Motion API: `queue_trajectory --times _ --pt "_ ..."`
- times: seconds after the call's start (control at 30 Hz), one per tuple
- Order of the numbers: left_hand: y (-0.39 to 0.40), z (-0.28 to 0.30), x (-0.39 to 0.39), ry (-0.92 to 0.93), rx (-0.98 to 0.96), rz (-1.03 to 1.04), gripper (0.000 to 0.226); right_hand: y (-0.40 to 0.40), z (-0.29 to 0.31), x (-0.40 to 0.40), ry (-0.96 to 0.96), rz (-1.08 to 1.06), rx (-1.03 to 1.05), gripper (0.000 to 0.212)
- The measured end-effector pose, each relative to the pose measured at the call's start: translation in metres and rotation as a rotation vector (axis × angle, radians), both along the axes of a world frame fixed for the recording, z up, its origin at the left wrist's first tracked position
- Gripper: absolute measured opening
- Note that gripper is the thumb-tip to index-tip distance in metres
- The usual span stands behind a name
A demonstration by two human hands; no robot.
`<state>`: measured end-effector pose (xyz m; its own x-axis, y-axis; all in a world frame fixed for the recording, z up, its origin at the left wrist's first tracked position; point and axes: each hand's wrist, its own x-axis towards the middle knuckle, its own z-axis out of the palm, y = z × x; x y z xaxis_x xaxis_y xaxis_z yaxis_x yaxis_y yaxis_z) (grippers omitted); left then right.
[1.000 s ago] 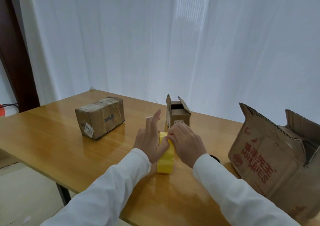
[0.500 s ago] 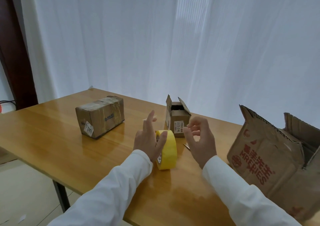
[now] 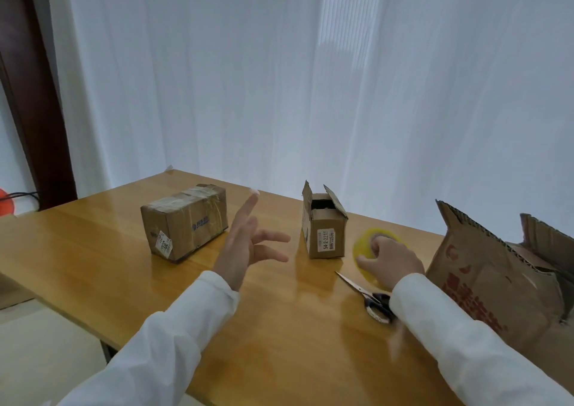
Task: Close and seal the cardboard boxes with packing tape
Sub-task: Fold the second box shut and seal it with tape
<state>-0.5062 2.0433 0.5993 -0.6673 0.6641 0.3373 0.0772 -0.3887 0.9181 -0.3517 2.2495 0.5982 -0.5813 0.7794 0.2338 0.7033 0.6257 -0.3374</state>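
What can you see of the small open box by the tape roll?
The small cardboard box stands upright on the wooden table, brown and worn, its top flaps raised and the inside dark. A white printed label runs down its front face. The yellow tape roll, gripped by the right hand, lies just beside it; contact is unclear.

sealed box (image 3: 186,222) left, small open box (image 3: 324,228) centre, yellow tape roll (image 3: 368,245) beside it
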Motion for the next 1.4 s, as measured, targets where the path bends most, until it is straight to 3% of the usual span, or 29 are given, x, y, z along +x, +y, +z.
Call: queue_trajectory --times 0.07,0.17,0.27,0.3,0.37,0.43,0.47,0.5,0.63,0.73,0.83,0.9,0.97,1.03,1.2,1.4 --pt "-0.002 0.008 -0.002 -0.221 0.030 -0.165 0.042 0.013 -0.009 0.004 -0.157 -0.051 0.033 0.033" --pt "-0.001 0.015 0.002 -0.382 0.071 -0.419 0.058 0.015 -0.021 0.002 -0.265 -0.094 0.032 0.024" --pt "0.002 0.017 0.008 -0.518 0.116 -0.570 0.060 -0.004 -0.016 -0.009 -0.034 -0.010 0.110 0.042" --pt "0.003 0.016 0.010 -0.565 0.121 -0.612 0.060 -0.016 -0.008 -0.013 0.122 0.102 0.032 0.045" --pt "0.008 0.014 0.012 -0.637 0.137 -0.730 0.069 -0.040 0.012 -0.023 0.325 0.387 -0.440 0.054" --pt "0.014 0.010 0.011 -0.651 0.131 -0.800 0.074 -0.059 0.024 -0.031 0.343 0.538 -0.935 0.068" --pt "0.017 0.008 0.010 -0.650 0.128 -0.810 0.075 -0.063 0.025 -0.034 0.357 0.558 -1.067 0.072" --pt "0.019 0.006 0.009 -0.654 0.124 -0.807 0.076 -0.065 0.026 -0.036 0.385 0.565 -1.135 0.069" --pt "0.022 0.005 0.007 -0.636 0.084 -0.701 0.067 -0.062 0.020 -0.041 0.594 0.572 -1.166 0.020" --pt "0.026 0.005 0.009 -0.600 0.007 -0.477 0.055 -0.052 0.017 -0.042 0.792 0.557 -1.222 0.015" --pt "0.037 -0.005 0.003 -0.603 -0.057 -0.146 0.039 -0.038 0.016 -0.040 0.950 0.457 -1.118 0.017" --pt "0.046 -0.014 0.001 -0.543 -0.184 0.013 0.033 -0.029 0.014 -0.039 0.843 0.400 -0.815 0.017" --pt "0.056 -0.022 -0.001 -0.407 -0.313 0.147 0.036 -0.019 0.018 -0.036 0.814 0.364 -0.598 0.017" --pt "0.066 -0.026 -0.003 -0.223 -0.403 0.272 0.052 -0.003 0.028 -0.027 0.927 0.297 -0.551 0.015" --pt "0.111 -0.016 -0.008 0.045 -0.398 0.342 0.079 0.032 0.036 -0.006 1.004 0.201 -0.522 0.015" --pt "0.182 -0.007 -0.029 0.025 -0.415 0.375 0.081 0.033 0.033 -0.010 0.934 0.238 -0.453 0.010"
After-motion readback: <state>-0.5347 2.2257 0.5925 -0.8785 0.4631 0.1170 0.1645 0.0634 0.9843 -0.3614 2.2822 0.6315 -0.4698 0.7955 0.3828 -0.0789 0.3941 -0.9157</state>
